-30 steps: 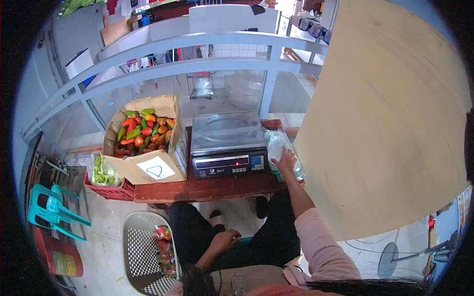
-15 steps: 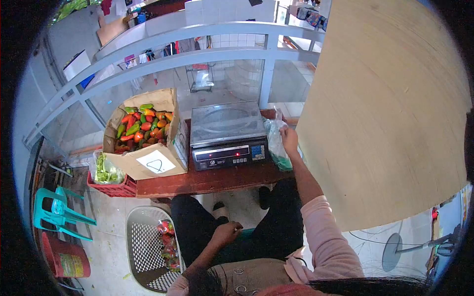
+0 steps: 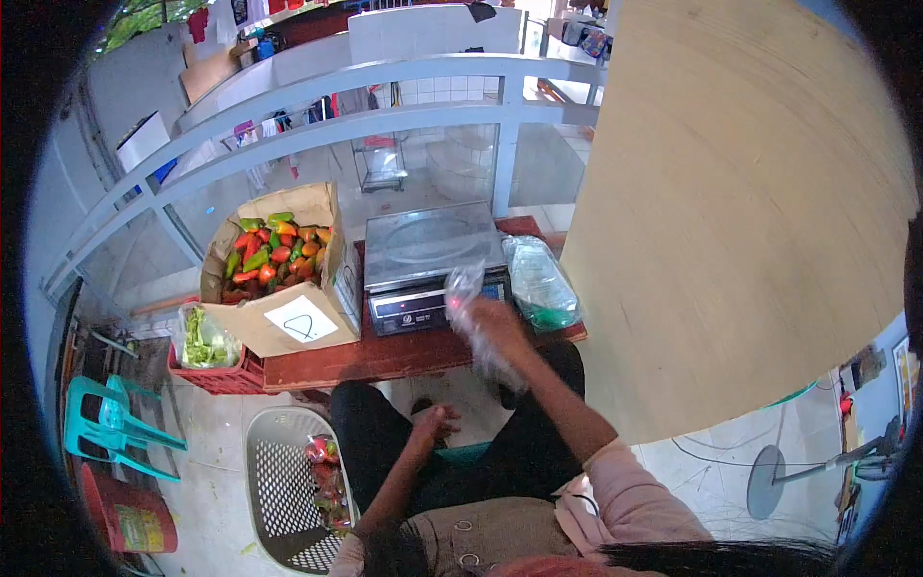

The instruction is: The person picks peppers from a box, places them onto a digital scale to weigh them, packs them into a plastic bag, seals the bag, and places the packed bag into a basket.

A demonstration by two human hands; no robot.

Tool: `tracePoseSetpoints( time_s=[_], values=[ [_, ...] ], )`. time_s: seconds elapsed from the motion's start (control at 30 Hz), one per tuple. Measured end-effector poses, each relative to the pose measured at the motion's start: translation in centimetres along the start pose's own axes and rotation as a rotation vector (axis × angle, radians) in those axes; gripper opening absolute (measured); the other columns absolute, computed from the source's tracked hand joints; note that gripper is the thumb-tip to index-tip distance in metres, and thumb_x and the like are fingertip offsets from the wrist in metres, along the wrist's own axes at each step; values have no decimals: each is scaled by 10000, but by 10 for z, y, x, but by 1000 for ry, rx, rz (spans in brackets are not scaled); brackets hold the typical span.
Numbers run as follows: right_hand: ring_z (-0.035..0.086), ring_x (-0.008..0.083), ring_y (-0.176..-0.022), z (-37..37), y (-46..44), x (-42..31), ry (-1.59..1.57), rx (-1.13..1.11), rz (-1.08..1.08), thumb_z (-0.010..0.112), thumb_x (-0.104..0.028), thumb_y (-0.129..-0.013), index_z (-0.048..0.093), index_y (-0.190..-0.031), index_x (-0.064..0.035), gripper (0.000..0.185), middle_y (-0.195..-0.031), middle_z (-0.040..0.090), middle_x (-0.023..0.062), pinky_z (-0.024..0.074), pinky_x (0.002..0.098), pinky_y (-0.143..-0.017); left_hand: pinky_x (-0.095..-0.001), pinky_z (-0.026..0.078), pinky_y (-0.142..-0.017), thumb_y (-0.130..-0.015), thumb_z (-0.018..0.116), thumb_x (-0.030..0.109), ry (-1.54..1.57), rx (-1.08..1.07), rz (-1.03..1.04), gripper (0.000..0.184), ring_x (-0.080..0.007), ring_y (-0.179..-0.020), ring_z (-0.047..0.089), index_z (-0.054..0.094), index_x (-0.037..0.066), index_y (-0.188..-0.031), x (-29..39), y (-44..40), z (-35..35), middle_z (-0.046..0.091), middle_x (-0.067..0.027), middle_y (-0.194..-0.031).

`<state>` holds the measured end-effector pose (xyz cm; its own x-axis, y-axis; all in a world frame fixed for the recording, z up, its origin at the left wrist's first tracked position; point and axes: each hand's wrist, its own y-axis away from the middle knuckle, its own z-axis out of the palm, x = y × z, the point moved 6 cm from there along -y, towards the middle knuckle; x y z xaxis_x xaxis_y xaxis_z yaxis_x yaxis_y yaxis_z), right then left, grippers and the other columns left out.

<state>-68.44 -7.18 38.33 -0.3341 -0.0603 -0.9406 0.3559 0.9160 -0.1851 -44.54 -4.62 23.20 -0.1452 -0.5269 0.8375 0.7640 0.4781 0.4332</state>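
A clear plastic bag (image 3: 466,298) dangles from my right hand (image 3: 495,332), which is closed around it in front of the digital weighing scale (image 3: 433,245). To the scale's right lies a stack of clear and green plastic bags (image 3: 541,282). My left hand (image 3: 439,423) is over my lap, fingers loosely bent and apart, with nothing visible in it. Left of the scale, a cardboard box (image 3: 304,322) on the wooden table holds red, green and orange bell peppers (image 3: 279,252).
A grey plastic basket (image 3: 281,481) with bagged red produce (image 3: 329,481) is on the floor by my left leg. A red crate (image 3: 226,377) with bagged greens (image 3: 205,337) sits left of the table. A tall wooden board (image 3: 740,221) stands at right, a metal railing (image 3: 385,115) behind.
My right hand has pulled a plastic bag off the stack and brought it left and toward me, before the scale. My left hand has risen a little.
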Motion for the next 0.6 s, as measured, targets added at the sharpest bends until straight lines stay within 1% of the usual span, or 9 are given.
tracePoseSetpoints(
  time_s=[0.1,0.13,0.2,0.27,0.3,0.37,0.47,0.53,0.6],
  values=[
    [551,145,-795,85,56,14,-87,-291,-58,537,-323,-886,606,-997,-27,324,-859,600,64,445,310,-727,-357,439,-863,-930,448,347,377,-14,60,495,-221,-995,578,388,19,-1297,15,5,-5,557,-155,-1162],
    [552,147,-770,106,77,9,-141,-345,-39,537,-321,-885,602,-1006,-21,330,-846,600,64,448,306,-711,-346,443,-855,-930,453,315,158,64,206,451,-217,-971,578,421,13,-1264,-2,-16,-35,565,-144,-1138],
    [551,147,-724,138,126,10,-206,-442,57,536,-314,-887,596,-1014,-11,334,-819,600,61,449,295,-676,-327,452,-837,-924,468,253,-110,122,280,374,-210,-929,578,472,2,-1201,-20,0,-53,577,-124,-1085],
    [546,143,-680,140,132,14,-176,-524,151,534,-305,-892,593,-1011,-5,328,-791,599,55,448,282,-637,-311,461,-817,-912,489,192,-195,65,220,307,-203,-895,579,508,-9,-1143,38,32,-15,587,-103,-1029],
    [531,119,-666,135,132,12,-80,-563,149,529,-283,-901,603,-1006,-19,293,-774,589,39,431,260,-600,-301,462,-802,-911,496,185,-102,94,217,282,-197,-880,579,520,-8,-1116,34,38,-14,587,-93,-1005],
    [511,99,-648,125,128,37,-144,-487,242,526,-279,-905,611,-983,-30,274,-755,577,24,415,247,-580,-281,466,-774,-910,510,171,76,136,255,234,-183,-850,581,543,-4,-1061,39,33,-12,589,-72,-957],
    [478,79,-623,121,121,104,-329,-321,412,519,-258,-916,623,-915,-29,251,-735,556,-9,397,232,-569,-272,456,-750,-915,522,201,376,61,219,214,-157,-832,568,550,22,-1029,14,7,-32,585,-50,-941],
    [477,78,-630,107,123,114,-439,-109,624,519,-248,-919,622,-887,-23,249,-734,555,-18,397,232,-575,-258,446,-727,-913,542,233,381,104,214,191,-124,-800,554,557,58,-987,18,3,-29,575,-15,-912],
    [481,80,-644,101,120,120,-470,-83,600,519,-237,-921,626,-884,-26,240,-733,553,-18,401,240,-583,-269,448,-726,-913,543,240,374,185,135,178,-117,-790,550,559,73,-974,31,13,-14,572,-4,-894]
  ],
)
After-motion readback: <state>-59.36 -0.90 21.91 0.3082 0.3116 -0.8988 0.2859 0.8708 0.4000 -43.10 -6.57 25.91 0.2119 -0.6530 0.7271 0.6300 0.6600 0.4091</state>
